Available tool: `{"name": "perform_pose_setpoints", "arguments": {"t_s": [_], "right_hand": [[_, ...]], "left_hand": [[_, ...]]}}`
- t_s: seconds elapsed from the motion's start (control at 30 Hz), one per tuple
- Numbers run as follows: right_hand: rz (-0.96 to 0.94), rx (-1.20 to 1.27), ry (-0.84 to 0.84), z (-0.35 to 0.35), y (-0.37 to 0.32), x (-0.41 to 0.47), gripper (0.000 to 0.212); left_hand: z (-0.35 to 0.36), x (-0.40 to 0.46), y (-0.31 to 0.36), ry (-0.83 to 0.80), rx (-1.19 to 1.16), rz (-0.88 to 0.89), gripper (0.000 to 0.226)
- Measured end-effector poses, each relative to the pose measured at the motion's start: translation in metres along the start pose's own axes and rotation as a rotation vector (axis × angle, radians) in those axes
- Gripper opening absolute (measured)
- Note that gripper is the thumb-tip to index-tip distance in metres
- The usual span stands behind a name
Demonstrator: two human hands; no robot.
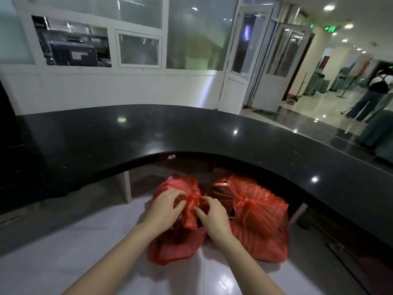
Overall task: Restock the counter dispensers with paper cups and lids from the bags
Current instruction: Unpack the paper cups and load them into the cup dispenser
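Both hands, left (168, 206) and right (214, 213), pinch the tied red bag (170, 250) (contents unclear).

Hidden, cropped and blurred parts around the worktop (191, 133)

We cannot see what the left red bag (172, 248) or the right red bag (261, 222) holds; the plastic hides it, and the worktop's front edge covers their far sides. The left hand (168, 206) and right hand (212, 213) mask the left bag's knot (194, 201), so the grip of each on it is unclear to us. Both forearms are cut off by the bottom edge. Beyond the worktop to the right, a person (374, 92) is blurred and partly cropped. Behind the worktop, the frosted windows (191, 33) blur whatever lies inside.
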State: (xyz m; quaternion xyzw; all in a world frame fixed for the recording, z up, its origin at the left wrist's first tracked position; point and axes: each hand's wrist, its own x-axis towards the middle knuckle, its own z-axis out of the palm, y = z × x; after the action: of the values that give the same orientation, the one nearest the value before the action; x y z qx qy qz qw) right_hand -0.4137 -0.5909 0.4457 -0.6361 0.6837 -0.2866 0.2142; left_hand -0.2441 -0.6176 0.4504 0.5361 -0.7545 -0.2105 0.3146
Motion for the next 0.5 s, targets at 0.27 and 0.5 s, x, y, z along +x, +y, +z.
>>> {"name": "perform_pose_setpoints", "arguments": {"t_s": [0.27,0.5], "right_hand": [[-0.243,0.066,0.019,0.006,0.019,0.048,0.021],[-0.393,0.149,0.052,-0.017,0.017,0.086,0.018]], "left_hand": [[0.019,0.047,-0.002,-0.058,0.026,-0.099,0.032],[-0.007,0.066,-0.011,0.01,-0.016,-0.138,0.016]]}}
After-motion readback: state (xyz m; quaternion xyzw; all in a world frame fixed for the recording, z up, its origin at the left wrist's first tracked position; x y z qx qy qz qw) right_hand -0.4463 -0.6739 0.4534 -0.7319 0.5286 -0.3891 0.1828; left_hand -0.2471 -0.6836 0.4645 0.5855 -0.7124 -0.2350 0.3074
